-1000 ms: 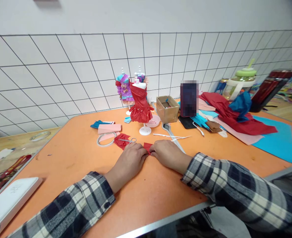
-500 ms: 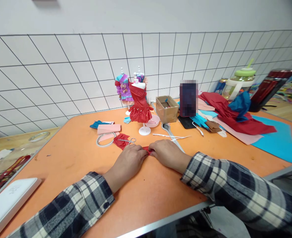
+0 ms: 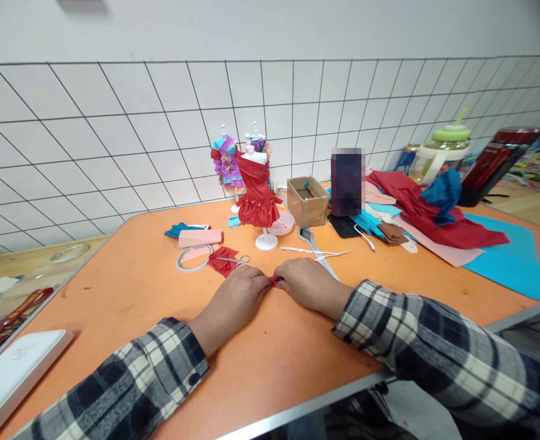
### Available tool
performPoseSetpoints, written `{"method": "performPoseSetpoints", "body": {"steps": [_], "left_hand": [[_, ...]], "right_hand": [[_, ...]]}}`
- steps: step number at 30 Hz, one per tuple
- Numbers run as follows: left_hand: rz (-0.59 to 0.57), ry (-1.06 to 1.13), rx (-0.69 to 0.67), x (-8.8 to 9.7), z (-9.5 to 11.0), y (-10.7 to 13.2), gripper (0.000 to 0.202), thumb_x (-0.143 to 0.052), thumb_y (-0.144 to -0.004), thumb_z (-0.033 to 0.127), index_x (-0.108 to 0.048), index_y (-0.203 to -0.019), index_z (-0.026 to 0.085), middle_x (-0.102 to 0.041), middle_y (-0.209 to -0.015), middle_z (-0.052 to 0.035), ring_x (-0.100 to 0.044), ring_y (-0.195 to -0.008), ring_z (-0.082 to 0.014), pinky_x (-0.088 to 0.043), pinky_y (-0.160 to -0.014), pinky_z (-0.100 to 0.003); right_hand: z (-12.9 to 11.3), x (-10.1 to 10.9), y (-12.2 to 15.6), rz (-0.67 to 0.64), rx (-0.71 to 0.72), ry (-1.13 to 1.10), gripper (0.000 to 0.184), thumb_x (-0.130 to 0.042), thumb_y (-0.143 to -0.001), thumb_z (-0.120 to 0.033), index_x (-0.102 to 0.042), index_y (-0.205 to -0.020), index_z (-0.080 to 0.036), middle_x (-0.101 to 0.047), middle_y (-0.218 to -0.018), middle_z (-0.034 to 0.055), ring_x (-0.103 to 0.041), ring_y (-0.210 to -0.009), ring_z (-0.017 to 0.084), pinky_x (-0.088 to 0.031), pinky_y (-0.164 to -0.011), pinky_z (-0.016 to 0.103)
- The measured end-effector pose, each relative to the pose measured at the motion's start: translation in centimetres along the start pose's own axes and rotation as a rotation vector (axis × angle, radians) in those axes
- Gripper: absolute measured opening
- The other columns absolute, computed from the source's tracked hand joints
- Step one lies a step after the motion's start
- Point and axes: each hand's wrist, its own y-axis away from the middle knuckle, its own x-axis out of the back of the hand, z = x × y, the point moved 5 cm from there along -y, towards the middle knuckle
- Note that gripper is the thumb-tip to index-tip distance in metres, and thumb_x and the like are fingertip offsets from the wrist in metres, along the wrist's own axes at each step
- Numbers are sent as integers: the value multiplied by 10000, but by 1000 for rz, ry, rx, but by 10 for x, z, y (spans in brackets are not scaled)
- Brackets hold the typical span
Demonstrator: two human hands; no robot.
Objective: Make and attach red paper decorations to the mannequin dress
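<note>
Between my two hands, low over the orange table, is a small piece of red crepe paper (image 3: 274, 282), mostly hidden by the fingers. My left hand (image 3: 241, 292) has its fingers closed on one end of it. The other end is pinched in my right hand (image 3: 307, 281), with the fingertips of both hands close together. Just beyond my left hand lie small scissors (image 3: 238, 261) on a crumpled red paper scrap (image 3: 220, 264). A miniature dress form in a ruffled red dress (image 3: 257, 189) stands upright behind my hands.
A tape roll (image 3: 178, 263) lies beside folded pink paper (image 3: 200, 238). Further back are a pink dish (image 3: 282, 223), a cardboard box (image 3: 307, 211) and a pixelated dark upright screen (image 3: 347, 183). Red and blue paper (image 3: 517, 269) spreads rightward. A white power bank (image 3: 24, 373) sits at the left edge.
My hands stay almost in place, but less of the red paper shows between the fingers now. The view has shifted very slightly.
</note>
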Motion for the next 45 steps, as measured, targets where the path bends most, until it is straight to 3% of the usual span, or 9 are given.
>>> {"method": "performPoseSetpoints", "body": {"steps": [13,17,26,30,33,36,39,42,45], "left_hand": [[-16,-9,-6,-2,-2,-2,235,-518,-940,181,-751,-969,189,-701,-862,-82,-619,-826,-223,-471,-755,-357],[-28,-17,2,-1,-3,-2,240,-507,-948,200,-746,-970,203,-702,-855,-74,-616,-833,-232,-438,-760,-379],[-24,-63,-10,1,-2,1,251,-478,-964,241,-729,-967,233,-697,-874,-58,-589,-897,-241,-376,-826,-425],[69,16,36,8,-4,4,248,-525,-912,240,-700,-1087,224,-666,-1007,-82,-552,-1005,-268,-387,-876,-449],[181,135,181,13,-15,6,374,-591,-867,368,-648,-1183,177,-633,-1117,-114,-534,-1075,-293,-409,-910,-462],[186,247,342,9,-31,6,347,-549,-878,461,-702,-975,165,-674,-1005,-101,-570,-1004,-286,-439,-865,-451],[152,388,402,4,-38,4,291,-541,-868,405,-676,-736,183,-671,-828,-58,-594,-863,-239,-462,-771,-382],[190,527,425,4,-37,3,293,-529,-863,382,-604,-658,187,-627,-709,-20,-583,-754,-195,-457,-692,-320],[208,601,430,5,-34,4,311,-527,-864,427,-590,-681,184,-615,-692,-9,-570,-709,-180,-450,-646,-296]], "right_hand": [[0,-1,0,-6,-14,-47,195,-521,-926,-299,-693,-946,-208,-661,-924,48,-603,-823,185,-311,-623,275],[1,1,1,31,-5,-73,175,-557,-917,-304,-689,-1006,-230,-642,-942,40,-601,-852,184,-331,-641,268],[5,-2,0,-9,17,-87,188,-536,-924,-258,-716,-951,-207,-639,-941,46,-597,-854,173,-350,-689,273],[5,1,2,25,36,-49,199,-515,-938,-262,-701,-932,-191,-627,-933,45,-592,-830,167,-339,-662,272],[3,6,4,76,59,1,237,-472,-970,-292,-686,-954,-191,-613,-947,44,-585,-813,160,-323,-629,269],[0,11,5,102,79,55,251,-449,-988,-303,-673,-972,-190,-606,-960,45,-577,-789,152,-309,-604,271],[-5,13,6,102,136,118,265,-412,-1004,-289,-653,-982,-180,-594,-951,51,-561,-743,142,-283,-571,276],[-12,12,8,100,221,163,264,-377,-1011,-242,-628,-985,-164,-586,-937,56,-544,-711,138,-253,-544,285],[-12,12,8,119,211,161,258,-373,-1009,-237,-622,-1003,-166,-587,-950,60,-541,-712,141,-255,-547,285]]}}
